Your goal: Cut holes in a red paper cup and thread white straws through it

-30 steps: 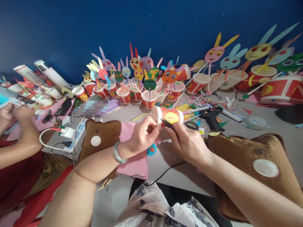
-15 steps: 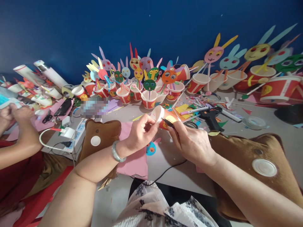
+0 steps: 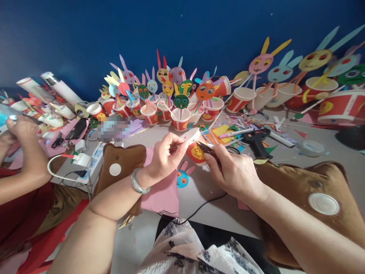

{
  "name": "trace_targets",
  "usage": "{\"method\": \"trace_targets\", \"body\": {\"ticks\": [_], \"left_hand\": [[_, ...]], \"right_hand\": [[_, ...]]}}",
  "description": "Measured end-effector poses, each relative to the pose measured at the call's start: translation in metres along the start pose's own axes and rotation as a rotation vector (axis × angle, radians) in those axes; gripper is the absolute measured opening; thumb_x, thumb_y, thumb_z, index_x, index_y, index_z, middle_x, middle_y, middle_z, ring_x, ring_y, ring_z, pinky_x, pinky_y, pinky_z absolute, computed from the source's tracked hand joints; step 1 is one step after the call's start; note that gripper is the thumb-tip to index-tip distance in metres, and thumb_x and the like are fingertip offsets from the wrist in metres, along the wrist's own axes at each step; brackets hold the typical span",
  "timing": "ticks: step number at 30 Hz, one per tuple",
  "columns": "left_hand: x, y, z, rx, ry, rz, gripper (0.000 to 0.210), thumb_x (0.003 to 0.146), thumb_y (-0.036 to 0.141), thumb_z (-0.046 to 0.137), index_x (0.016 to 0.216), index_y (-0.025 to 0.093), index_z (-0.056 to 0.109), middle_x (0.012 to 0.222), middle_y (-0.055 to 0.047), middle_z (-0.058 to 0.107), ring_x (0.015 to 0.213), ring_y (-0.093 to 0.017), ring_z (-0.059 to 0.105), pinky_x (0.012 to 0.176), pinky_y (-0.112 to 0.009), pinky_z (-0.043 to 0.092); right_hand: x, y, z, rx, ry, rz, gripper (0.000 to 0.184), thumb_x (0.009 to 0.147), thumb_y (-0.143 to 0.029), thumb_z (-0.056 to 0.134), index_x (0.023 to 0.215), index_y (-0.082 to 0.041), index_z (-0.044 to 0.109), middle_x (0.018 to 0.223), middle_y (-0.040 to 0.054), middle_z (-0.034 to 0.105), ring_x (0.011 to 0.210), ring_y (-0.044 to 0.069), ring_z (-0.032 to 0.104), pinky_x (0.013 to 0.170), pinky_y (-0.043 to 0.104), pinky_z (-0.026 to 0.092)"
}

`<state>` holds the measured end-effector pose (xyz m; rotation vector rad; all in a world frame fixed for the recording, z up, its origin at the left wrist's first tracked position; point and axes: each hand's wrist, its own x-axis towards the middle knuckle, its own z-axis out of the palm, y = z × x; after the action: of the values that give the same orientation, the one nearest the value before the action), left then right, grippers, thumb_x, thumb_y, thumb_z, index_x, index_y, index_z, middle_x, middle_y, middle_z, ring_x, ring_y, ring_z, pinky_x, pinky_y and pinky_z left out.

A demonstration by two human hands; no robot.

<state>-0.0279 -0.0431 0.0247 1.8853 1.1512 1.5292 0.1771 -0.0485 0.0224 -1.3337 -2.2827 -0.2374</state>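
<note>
A red and white paper cup (image 3: pixel 196 153) with a yellow emblem is held tilted above the table, its white end toward my left hand. My left hand (image 3: pixel 167 155) pinches that white end between thumb and fingers. My right hand (image 3: pixel 232 169) is closed around a slim black pointed tool (image 3: pixel 206 148); its handle is mostly hidden in my grip, so its exact kind is unclear. The tool's tip is at the cup's side, near the white end. Below the cup, a blue paper rabbit face (image 3: pixel 183 179) lies on the table beside a pink sheet (image 3: pixel 161 194).
Rabbit-faced paper cups (image 3: pixel 181 120) line the back by the blue wall. A black glue gun (image 3: pixel 256 142) lies right among paper scraps. Brown cushions (image 3: pixel 296 182) flank my arms. A power strip (image 3: pixel 95 161) and another person's hands (image 3: pixel 25 129) are at left.
The cup has turned so its white end tips upward and more of the emblem shows. The black tool's tip has shifted slightly along it. The blue rabbit face is less covered.
</note>
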Motion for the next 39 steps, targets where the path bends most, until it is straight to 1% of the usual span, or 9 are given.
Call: {"method": "trace_targets", "body": {"ticks": [5, 9, 13, 18, 20, 24, 29, 33, 39], "left_hand": [[-0.001, 0.001, 0.0, 0.017, -0.015, -0.006, 0.02, 0.093, 0.032, 0.066, 0.082, 0.018, 0.055, 0.067, 0.004, 0.058, 0.054, -0.005, 0.051, 0.049, -0.017, 0.042], [-0.002, 0.002, 0.0, -0.013, -0.045, -0.037, 0.021, 0.094, 0.033, 0.065, 0.084, 0.019, 0.054, 0.066, 0.003, 0.057, 0.052, -0.006, 0.051, 0.046, -0.018, 0.04], [-0.004, 0.0, -0.001, -0.008, -0.066, -0.009, 0.02, 0.095, 0.033, 0.064, 0.086, 0.019, 0.053, 0.065, 0.004, 0.057, 0.051, -0.006, 0.05, 0.049, -0.019, 0.041], [-0.004, -0.001, -0.001, 0.028, -0.052, 0.037, 0.017, 0.094, 0.031, 0.065, 0.087, 0.019, 0.055, 0.068, 0.004, 0.059, 0.054, -0.006, 0.053, 0.05, -0.018, 0.042], [-0.003, -0.001, -0.001, 0.025, -0.054, 0.028, 0.018, 0.094, 0.031, 0.064, 0.086, 0.018, 0.055, 0.067, 0.004, 0.058, 0.054, -0.006, 0.053, 0.05, -0.018, 0.041], [-0.001, -0.002, -0.003, 0.013, -0.067, 0.015, 0.02, 0.094, 0.033, 0.065, 0.085, 0.018, 0.055, 0.062, 0.005, 0.055, 0.049, -0.005, 0.048, 0.047, -0.019, 0.037], [-0.001, -0.003, -0.005, 0.005, -0.066, 0.018, 0.021, 0.093, 0.035, 0.066, 0.085, 0.018, 0.057, 0.066, 0.003, 0.06, 0.051, -0.006, 0.051, 0.047, -0.019, 0.037], [-0.001, -0.003, -0.007, 0.012, -0.06, 0.021, 0.022, 0.093, 0.036, 0.066, 0.083, 0.018, 0.058, 0.066, 0.001, 0.06, 0.055, -0.007, 0.052, 0.05, -0.021, 0.039], [0.006, -0.002, -0.012, -0.096, -0.14, -0.037, 0.024, 0.092, 0.036, 0.066, 0.08, 0.018, 0.057, 0.063, 0.002, 0.057, 0.053, -0.007, 0.047, 0.048, -0.021, 0.036]], "right_hand": [[0.002, 0.0, -0.002, 0.063, -0.095, 0.069, 0.035, 0.1, -0.04, 0.036, 0.092, -0.017, 0.06, 0.054, 0.0025, 0.061, 0.045, 0.018, 0.055, 0.048, 0.026, 0.025], [0.003, -0.001, -0.005, 0.096, -0.116, 0.068, 0.035, 0.1, -0.041, 0.036, 0.089, -0.018, 0.059, 0.053, 0.0021, 0.059, 0.045, 0.018, 0.054, 0.048, 0.025, 0.025], [0.002, -0.001, -0.004, 0.099, -0.096, 0.052, 0.034, 0.1, -0.041, 0.036, 0.088, -0.018, 0.059, 0.053, 0.0017, 0.059, 0.044, 0.018, 0.054, 0.048, 0.025, 0.025], [0.0, 0.001, -0.002, 0.067, -0.052, 0.015, 0.038, 0.102, -0.041, 0.035, 0.086, -0.017, 0.06, 0.05, 0.0012, 0.057, 0.043, 0.017, 0.053, 0.046, 0.025, 0.023], [0.0, 0.002, -0.002, 0.057, -0.068, 0.011, 0.04, 0.102, -0.042, 0.034, 0.086, -0.017, 0.06, 0.05, 0.0012, 0.057, 0.043, 0.016, 0.052, 0.046, 0.026, 0.022], [0.002, 0.001, -0.005, 0.053, -0.097, 0.0, 0.043, 0.103, -0.044, 0.031, 0.086, -0.018, 0.061, 0.054, 0.0023, 0.059, 0.046, 0.017, 0.053, 0.047, 0.025, 0.022], [0.002, 0.002, -0.006, 0.043, -0.087, -0.041, 0.043, 0.103, -0.042, 0.031, 0.089, -0.017, 0.063, 0.057, 0.003, 0.061, 0.049, 0.017, 0.056, 0.048, 0.025, 0.024], [0.001, 0.005, -0.005, 0.034, -0.053, -0.096, 0.041, 0.104, -0.041, 0.033, 0.089, -0.016, 0.063, 0.058, 0.0033, 0.063, 0.049, 0.015, 0.057, 0.048, 0.025, 0.024], [0.001, 0.008, -0.007, 0.023, -0.043, -0.158, 0.042, 0.104, -0.041, 0.033, 0.089, -0.017, 0.064, 0.056, 0.0022, 0.06, 0.049, 0.014, 0.055, 0.048, 0.025, 0.023]]}}
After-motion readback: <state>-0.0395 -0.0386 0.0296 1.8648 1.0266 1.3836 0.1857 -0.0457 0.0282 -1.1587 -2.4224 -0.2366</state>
